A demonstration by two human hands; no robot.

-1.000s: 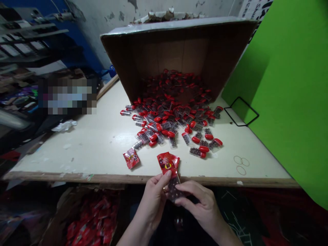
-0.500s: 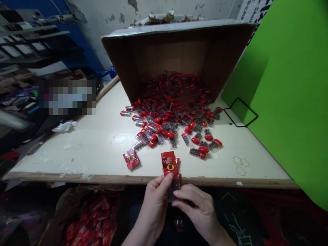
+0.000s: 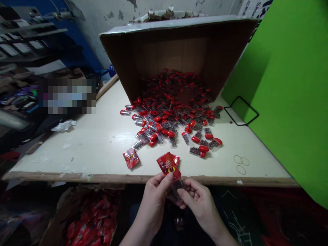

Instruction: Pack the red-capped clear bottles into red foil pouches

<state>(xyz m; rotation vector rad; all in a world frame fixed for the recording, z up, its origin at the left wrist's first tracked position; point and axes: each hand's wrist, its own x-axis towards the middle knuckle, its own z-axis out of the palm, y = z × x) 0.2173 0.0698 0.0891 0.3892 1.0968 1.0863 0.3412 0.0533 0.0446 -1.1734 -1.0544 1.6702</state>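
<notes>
- left hand (image 3: 153, 200) clenches a red sachet (image 3: 168, 164) with a clear bead-filled capsule (image 3: 177, 187) at its lower end;
- right hand (image 3: 201, 205) curls beside the capsule; whether it grips, I cannot tell;
- both are held just off the table's wooden edge (image 3: 143, 179);
- one red sachet (image 3: 131, 158) lies alone on the table;
- a large heap of loose capsules (image 3: 166, 118) remains, spilling from a tipped cardboard box (image 3: 166, 51);
- more red sachets (image 3: 94, 218) fill a carton below.

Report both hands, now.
Left hand: closed, holding a red packet.
Right hand: curled at the packet's clear end; whether it grips, cannot tell.
</notes>
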